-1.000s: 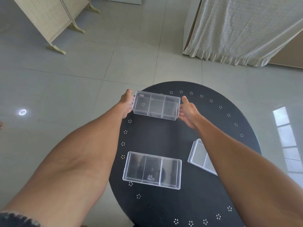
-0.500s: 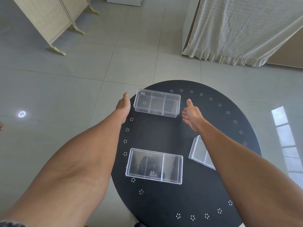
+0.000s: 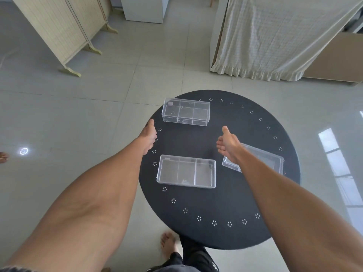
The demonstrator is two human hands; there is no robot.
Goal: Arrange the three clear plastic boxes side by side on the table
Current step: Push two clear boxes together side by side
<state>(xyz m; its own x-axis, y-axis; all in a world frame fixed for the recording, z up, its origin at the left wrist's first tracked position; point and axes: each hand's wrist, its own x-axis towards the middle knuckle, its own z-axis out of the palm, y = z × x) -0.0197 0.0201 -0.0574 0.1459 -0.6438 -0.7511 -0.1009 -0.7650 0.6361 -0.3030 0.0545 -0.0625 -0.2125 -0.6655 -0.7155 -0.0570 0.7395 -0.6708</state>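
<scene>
Head view — far box (image 3: pixel 185 111) lies beyond both seemingly empty hands.

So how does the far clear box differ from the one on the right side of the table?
The far box lies square to the view near the table's far edge; the right box sits turned at an angle near the right edge. The far box is fully in view; the right box is partly hidden under the right forearm. Both are clear plastic, and neither is held.

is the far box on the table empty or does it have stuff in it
Empty: through the far box only its dividers and the dotted black table show.
</scene>
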